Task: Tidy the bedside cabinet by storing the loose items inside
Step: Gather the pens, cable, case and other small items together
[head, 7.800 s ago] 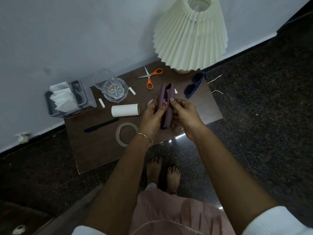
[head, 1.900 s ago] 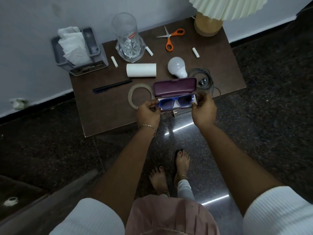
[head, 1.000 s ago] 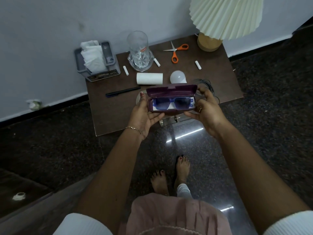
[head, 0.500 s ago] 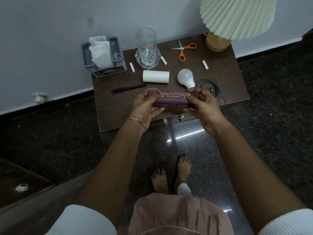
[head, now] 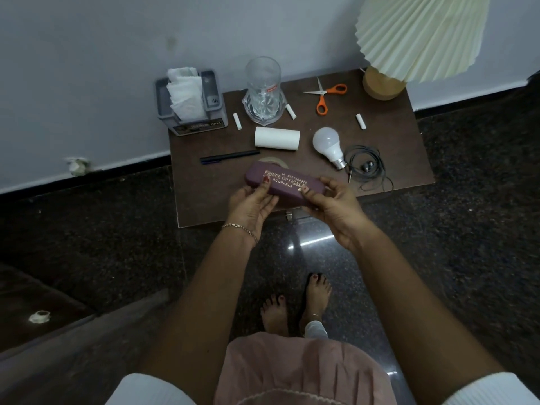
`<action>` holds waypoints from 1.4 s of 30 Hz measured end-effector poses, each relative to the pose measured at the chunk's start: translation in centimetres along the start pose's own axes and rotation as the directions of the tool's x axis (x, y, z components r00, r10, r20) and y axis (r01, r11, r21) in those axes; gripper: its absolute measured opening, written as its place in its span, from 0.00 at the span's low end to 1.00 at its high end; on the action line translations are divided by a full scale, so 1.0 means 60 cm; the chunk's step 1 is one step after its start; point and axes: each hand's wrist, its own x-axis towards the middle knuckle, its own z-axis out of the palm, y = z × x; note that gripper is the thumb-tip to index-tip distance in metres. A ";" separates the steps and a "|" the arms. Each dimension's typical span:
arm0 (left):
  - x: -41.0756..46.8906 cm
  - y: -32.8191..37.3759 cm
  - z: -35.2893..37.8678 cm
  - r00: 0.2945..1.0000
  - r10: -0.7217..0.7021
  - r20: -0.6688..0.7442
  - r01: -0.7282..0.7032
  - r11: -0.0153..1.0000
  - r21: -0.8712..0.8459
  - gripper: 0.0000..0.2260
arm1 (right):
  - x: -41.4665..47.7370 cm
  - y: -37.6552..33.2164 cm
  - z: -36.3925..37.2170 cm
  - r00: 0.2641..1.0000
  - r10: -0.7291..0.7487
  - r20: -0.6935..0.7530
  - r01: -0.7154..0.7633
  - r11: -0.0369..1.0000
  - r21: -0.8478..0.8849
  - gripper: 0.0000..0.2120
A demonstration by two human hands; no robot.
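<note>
Both hands hold the closed maroon spectacle case (head: 285,184) between them, above the front edge of the bedside cabinet (head: 409,147). The left hand (head: 251,204) pinches the case's left end, thumb on the printed lid and fingers curled beneath; the right hand (head: 336,204) pinches the right end the same way, thumb tip near the last gold letters. The case's long axis runs left to right across the view, its right end tipped slightly lower and nearer the body, so each hand sits at 1 end and neither is clearly nearer. It seems to hang clear of the top, hiding most of the tape ring (head: 273,161) behind it. Storage is the step in hand, I judge, and the metal handle (head: 289,214) peeking out below the cabinet's front edge lies directly under the case, between the 2 wrists. Opening that front would need 1 hand freed, leaving the other to carry the case by 1 end. Loose on the top, well beyond the case, wait the pen (head: 229,156), paper roll (head: 277,138), LED bulb (head: 328,144), coiled earphones (head: 365,168), scissors (head: 324,95) and 3 white chalk pieces (head: 237,121).
</note>
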 end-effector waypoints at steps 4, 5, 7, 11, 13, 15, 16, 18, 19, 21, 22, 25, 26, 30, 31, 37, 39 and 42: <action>-0.002 0.001 -0.036 0.998 -0.002 -0.058 0.001 1.000 -0.015 0.03 | 0.004 0.035 0.049 0.998 0.015 0.054 -0.009 0.995 -0.103 0.18; 0.000 0.004 -0.049 0.998 -0.009 -0.070 0.008 1.000 -0.015 0.03 | 0.008 0.045 0.061 0.998 0.014 0.067 -0.004 0.991 -0.136 0.17; 0.004 0.011 -0.075 0.997 -0.026 -0.075 0.026 1.000 0.002 0.05 | 0.019 0.071 0.082 0.995 -0.016 0.096 0.039 0.969 -0.242 0.19; 0.017 0.024 -0.121 0.996 0.017 -0.085 -0.010 0.996 0.088 0.06 | 0.047 0.113 0.118 0.982 -0.111 0.151 0.173 0.846 -0.504 0.31; 0.030 0.036 -0.142 0.989 0.034 -0.141 -0.016 0.992 0.125 0.05 | 0.061 0.121 0.135 0.968 -0.185 0.172 0.253 0.707 -0.661 0.32; 0.047 0.048 -0.158 0.977 0.041 -0.212 -0.009 0.989 0.149 0.06 | 0.074 0.120 0.149 0.940 -0.257 0.224 0.327 0.493 -0.806 0.32; 0.054 0.053 -0.164 0.971 0.039 -0.237 0.000 0.987 0.160 0.06 | 0.078 0.117 0.156 0.929 -0.268 0.256 0.351 0.410 -0.842 0.32; 0.063 0.063 -0.170 0.965 0.022 -0.262 0.021 0.987 0.160 0.06 | 0.087 0.115 0.164 0.916 -0.260 0.306 0.383 0.342 -0.858 0.32; 0.067 0.067 -0.174 0.963 0.016 -0.268 0.024 0.989 0.143 0.05 | 0.091 0.114 0.168 0.913 -0.253 0.319 0.392 0.334 -0.857 0.31; 0.076 0.073 -0.181 0.962 0.014 -0.273 0.017 0.993 0.113 0.11 | 0.097 0.112 0.174 0.913 -0.248 0.324 0.393 0.320 -0.862 0.29; 0.079 0.075 -0.184 0.963 0.015 -0.270 0.016 0.993 0.113 0.15 | 0.100 0.111 0.177 0.912 -0.247 0.328 0.395 0.306 -0.866 0.28; 0.080 0.078 -0.187 0.968 0.023 -0.250 0.011 0.991 0.134 0.16 | 0.108 0.113 0.180 0.907 -0.231 0.353 0.404 0.233 -0.885 0.24; 0.080 0.079 -0.187 0.971 0.025 -0.239 0.007 0.991 0.130 0.15 | 0.110 0.114 0.182 0.908 -0.222 0.357 0.402 0.211 -0.891 0.24; 0.082 0.081 -0.183 0.974 0.023 -0.224 0.002 0.994 0.113 0.07 | 0.115 0.115 0.182 0.906 -0.209 0.368 0.409 0.205 -0.889 0.23; 0.083 0.081 -0.181 0.973 0.024 -0.228 0.002 0.994 0.113 0.06 | 0.115 0.114 0.181 0.906 -0.208 0.369 0.410 0.216 -0.886 0.23; 0.088 0.087 -0.166 0.924 0.114 -0.365 -0.067 0.988 0.139 0.08 | 0.106 0.090 0.169 0.909 -0.252 0.332 0.400 0.302 -0.866 0.23; 0.088 0.090 -0.159 0.892 0.155 -0.424 -0.108 0.985 0.133 0.09 | 0.096 0.076 0.157 0.914 -0.264 0.307 0.385 0.331 -0.861 0.24; 0.081 0.088 -0.131 0.868 0.231 -0.438 -0.171 0.970 0.173 0.09 | 0.080 0.054 0.127 0.921 -0.299 0.251 0.349 0.342 -0.873 0.26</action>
